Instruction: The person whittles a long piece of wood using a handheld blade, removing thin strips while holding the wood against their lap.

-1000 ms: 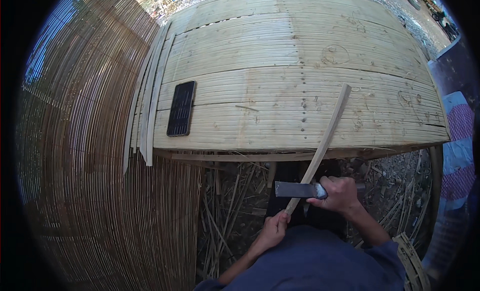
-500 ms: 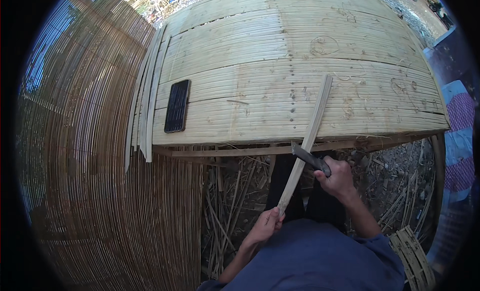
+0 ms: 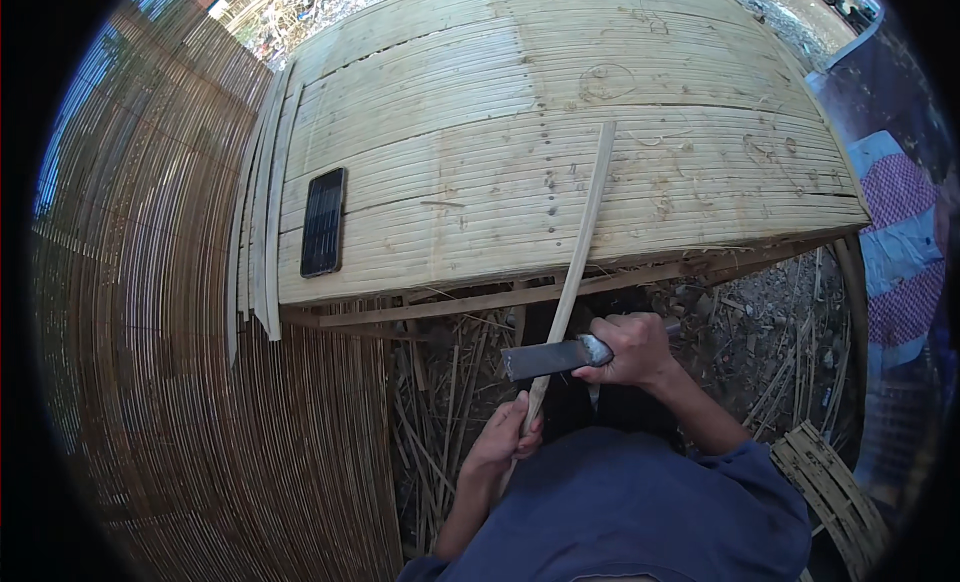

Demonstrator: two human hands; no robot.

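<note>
My left hand (image 3: 501,435) is closed round the near end of a long pale bamboo strip (image 3: 578,252). The strip slants up and away, its far end lying over the slatted bamboo tabletop (image 3: 400,207). In my right hand (image 3: 634,348) is the handle of a broad, blunt-ended dark knife (image 3: 545,360). Its blade points left and crosses over the strip a short way above my left hand. Whether the edge is cutting into the strip cannot be made out.
A black phone (image 3: 323,223) lies on the tabletop's left part, near several loose strips (image 3: 268,212) along the left edge. A bamboo screen (image 3: 170,312) stands at the left. Bamboo scraps (image 3: 440,422) litter the ground below. A curved slatted piece (image 3: 828,492) is at the lower right.
My right hand has drawn the knife nearer along the strip, toward my left hand, and the blade now lies more level. The view has shifted slightly.
</note>
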